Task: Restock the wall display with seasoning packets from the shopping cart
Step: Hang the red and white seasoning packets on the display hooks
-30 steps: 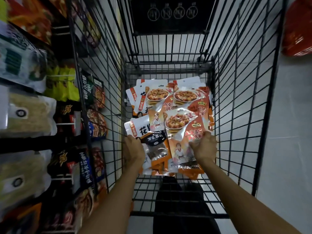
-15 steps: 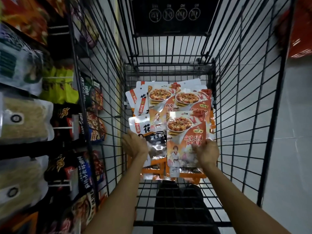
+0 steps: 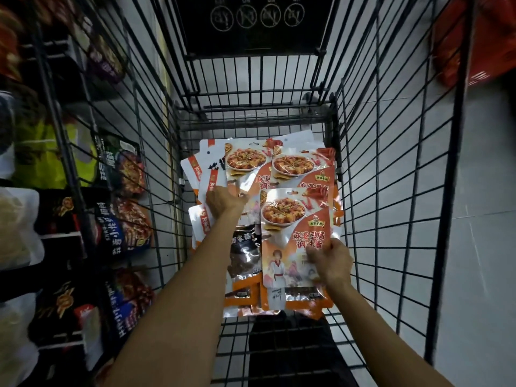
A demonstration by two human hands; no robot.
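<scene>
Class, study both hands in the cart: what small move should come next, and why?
Probably take up the packet under the left hand; the right hand grips one orange packet above the pile, and the left lies on another in the cart.

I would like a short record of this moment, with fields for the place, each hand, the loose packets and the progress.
place: black wire shopping cart beside the wall display on the left
right: right hand grips the lower part of an orange mapo tofu seasoning packet, held over the pile
left: left hand lies on packets farther in; grip unclear
loose: pile of packets, orange, white and dark, overlapping in the cart
progress: held packet not yet at the display
</scene>
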